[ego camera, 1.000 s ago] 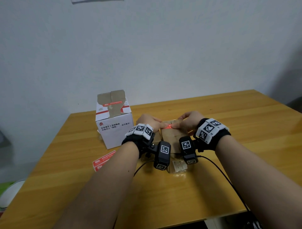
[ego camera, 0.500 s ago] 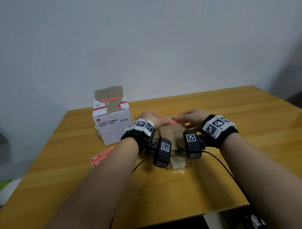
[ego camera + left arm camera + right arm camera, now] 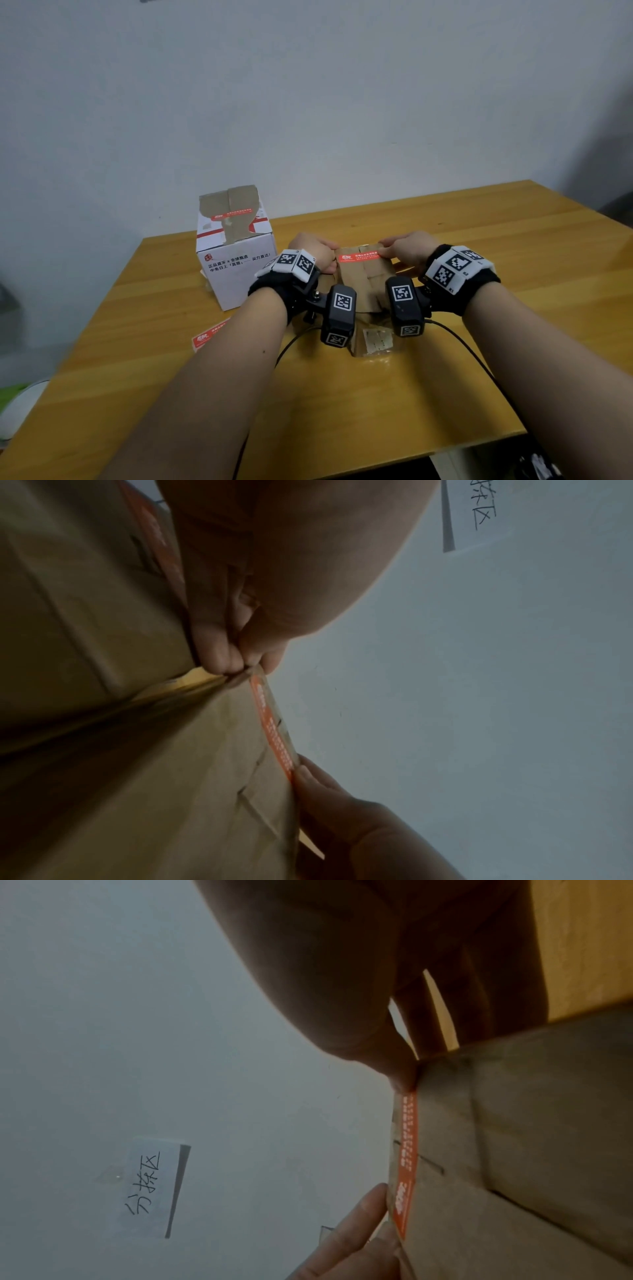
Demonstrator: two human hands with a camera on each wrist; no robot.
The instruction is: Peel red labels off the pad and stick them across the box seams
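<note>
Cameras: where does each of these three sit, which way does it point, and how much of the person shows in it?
Head: worn on the head, looking down at the table; both forearms, left hand and right hand show.
Left wrist: beside the brown box, looking along the fingers; the other hand's fingers show too.
Right wrist: the same from the opposite side, facing the wall sign.
Shared: all three show the red label on the box top.
</note>
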